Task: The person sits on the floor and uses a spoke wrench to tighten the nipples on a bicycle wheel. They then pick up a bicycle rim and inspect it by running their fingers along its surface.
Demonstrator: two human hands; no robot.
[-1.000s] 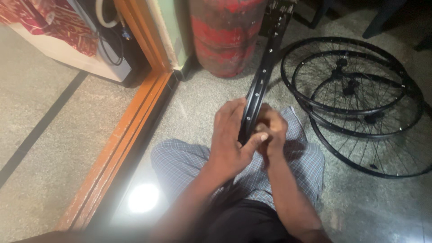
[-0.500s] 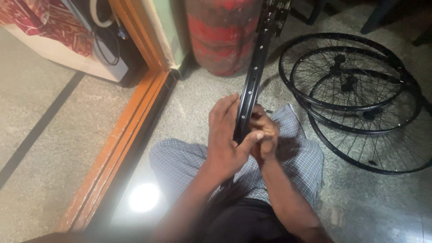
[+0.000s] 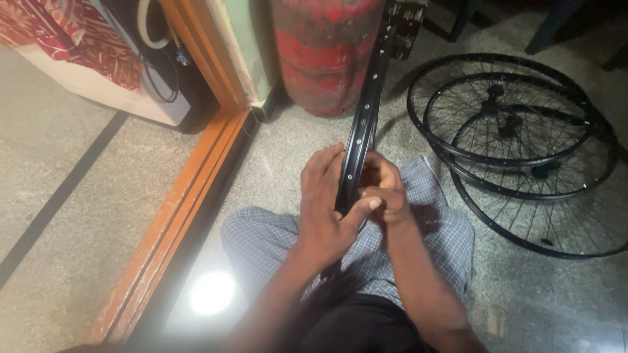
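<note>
A black bicycle rim (image 3: 366,111) with a row of spoke holes stands upright on edge between my knees, running from my lap up past the top of the view. My left hand (image 3: 325,209) wraps its left side, fingers pointing up along the metal. My right hand (image 3: 386,193) grips the rim from the right, fingers curled against it, and my left thumb lies across them. My legs in checked grey shorts (image 3: 261,242) are folded beneath it.
Three spoked black wheels (image 3: 523,144) lie overlapped on the speckled floor at the right. A red gas cylinder (image 3: 324,46) stands behind the rim. An orange wooden door threshold (image 3: 176,216) runs diagonally at left, with a dark appliance and cable (image 3: 163,59) beyond it.
The rim and both hands have shifted slightly; my left fingers have stretched further up along the rim and the right hand has closed in nearer the left thumb.
</note>
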